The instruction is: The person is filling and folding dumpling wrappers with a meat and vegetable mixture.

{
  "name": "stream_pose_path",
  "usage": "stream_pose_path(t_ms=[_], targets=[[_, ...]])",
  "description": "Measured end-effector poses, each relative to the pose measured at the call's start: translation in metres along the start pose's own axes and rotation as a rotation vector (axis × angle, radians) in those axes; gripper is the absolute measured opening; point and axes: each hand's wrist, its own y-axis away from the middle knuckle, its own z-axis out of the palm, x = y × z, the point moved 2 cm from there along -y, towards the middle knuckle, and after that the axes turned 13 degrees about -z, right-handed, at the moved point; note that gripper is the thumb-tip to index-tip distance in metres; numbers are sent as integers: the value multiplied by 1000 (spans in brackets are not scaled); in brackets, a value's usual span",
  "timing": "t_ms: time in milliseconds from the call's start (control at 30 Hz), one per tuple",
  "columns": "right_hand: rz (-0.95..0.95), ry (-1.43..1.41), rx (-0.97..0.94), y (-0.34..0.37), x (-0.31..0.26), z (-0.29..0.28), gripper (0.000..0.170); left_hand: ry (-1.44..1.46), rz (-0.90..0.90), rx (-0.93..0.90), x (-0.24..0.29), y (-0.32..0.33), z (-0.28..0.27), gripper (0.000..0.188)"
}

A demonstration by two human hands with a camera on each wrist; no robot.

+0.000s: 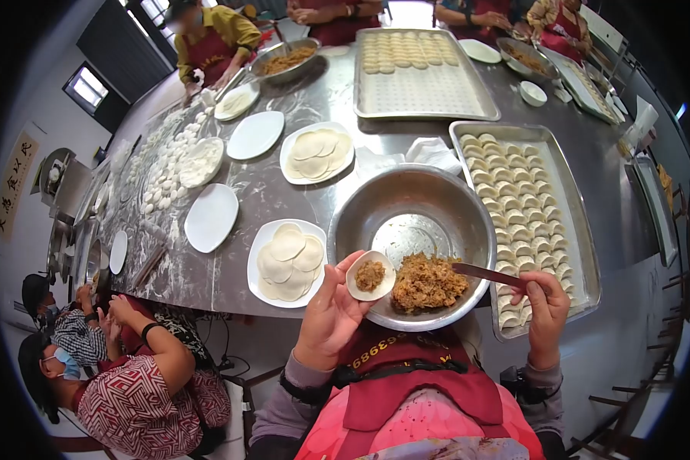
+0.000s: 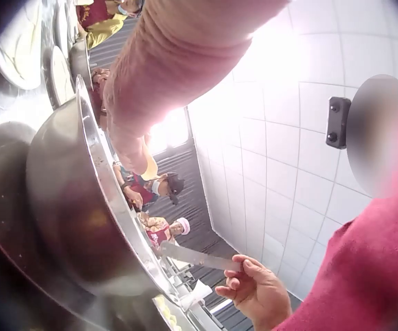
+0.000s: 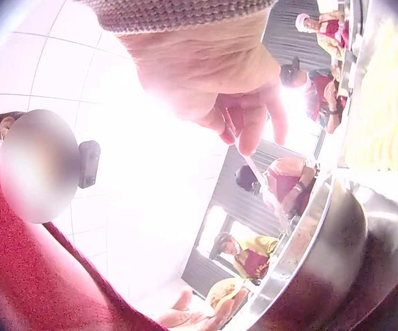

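In the head view my left hand (image 1: 331,313) holds a round dumpling wrapper (image 1: 353,289) with a lump of filling (image 1: 370,276) in its middle. The wrapper sits at the near left rim of a big steel bowl (image 1: 360,201). My right hand (image 1: 546,313) grips a flat, narrow filling spatula (image 1: 489,274) at the bowl's right rim. The spatula's tip reaches the brown minced filling (image 1: 429,284) heaped in the bowl's near part. In the right wrist view the wrapper (image 3: 223,292) shows beyond the bowl rim, on my left fingers.
A tray of folded dumplings (image 1: 548,153) stands right of the bowl, another tray (image 1: 429,103) behind. Plates of stacked wrappers (image 1: 287,257) and bare white plates (image 1: 211,218) lie left. Floured dough pieces (image 1: 165,180) cover the far left. Several people work around the steel table (image 1: 284,203).
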Motion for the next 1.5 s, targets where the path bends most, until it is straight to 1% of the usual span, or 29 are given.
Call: stream_pose_path(t_ms=[33, 133, 233, 267, 300, 400, 467, 500, 600, 633, 733, 767, 833, 867, 900, 933, 1000, 1033, 1067, 1133, 1167, 1267, 1300, 1367, 1400, 1500], targets=[[6, 19, 10, 2, -1, -5, 14, 0, -4, 1, 0, -1, 1, 67], [17, 145, -56, 6, -5, -5, 13, -4, -33, 6, -3, -3, 4, 68], [-26, 278, -157, 8, 13, 8, 13, -32, -94, -73, -9, -8, 15, 68], [-51, 308, -191, 7, 18, 12, 14, -31, -108, -92, -10, -9, 20, 66], [-16, 315, -190, 9, 26, 13, 13, -30, -124, -106, -11, -8, 25, 64], [-44, 388, -236, 8, 29, 14, 14, -53, -166, -120, -15, -10, 29, 60], [-36, 365, -261, 7, 25, 13, 22, -48, -191, -139, -18, -11, 30, 60], [-31, 357, -271, 7, 22, 13, 27, -125, -187, -85, -18, -10, 33, 69], [-291, 570, -166, 0, -3, 12, 42, -130, -149, -34, -18, -8, 30, 68], [-301, 581, -121, 3, -9, 9, 48, -122, -149, -33, -17, -7, 28, 69], [-579, 677, -177, 7, -25, 18, 46, -139, -162, -41, -16, -5, 28, 68], [-617, 654, -209, 10, -25, 28, 40, -151, -172, -48, -15, -5, 29, 68], [-695, 611, -278, 9, -21, 48, 37, -169, -187, -53, -17, -3, 32, 68], [-730, 590, -312, 10, -19, 58, 35, -152, -199, -86, -18, -2, 31, 64], [-744, 594, -317, 12, -17, 67, 25, -136, -212, -121, -19, -1, 30, 60], [-801, 578, -337, 12, -15, 74, 23, -119, -226, -157, -20, -1, 29, 56], [-909, 547, -373, 10, -9, 84, 18, -117, -245, -150, -21, 1, 32, 59], [-923, 528, -378, 11, -6, 86, 12, -135, -252, -150, -21, 1, 31, 61], [-911, 511, -397, 9, -6, 87, 12, -151, -258, -149, -21, 1, 30, 62], [-884, 481, -435, 6, -6, 89, 14, -127, -268, -126, -23, 1, 31, 57], [-809, 433, -439, 3, -8, 91, 15, -119, -273, -118, -22, 0, 33, 54], [-588, 284, -434, -5, -10, 98, 18, -316, -270, -105, -24, 4, 38, 49], [-514, 234, -419, -8, -9, 99, 19, -281, -310, -73, -26, 4, 37, 47], [-403, 160, -427, -15, -7, 102, 18, -432, -234, -71, -28, 3, 38, 47], [-382, 146, -430, -15, -5, 104, 17, -506, -195, -67, -30, 3, 38, 48], [-336, 104, -424, -15, 1, 109, 17, -590, -121, -29, -34, 1, 34, 49]])
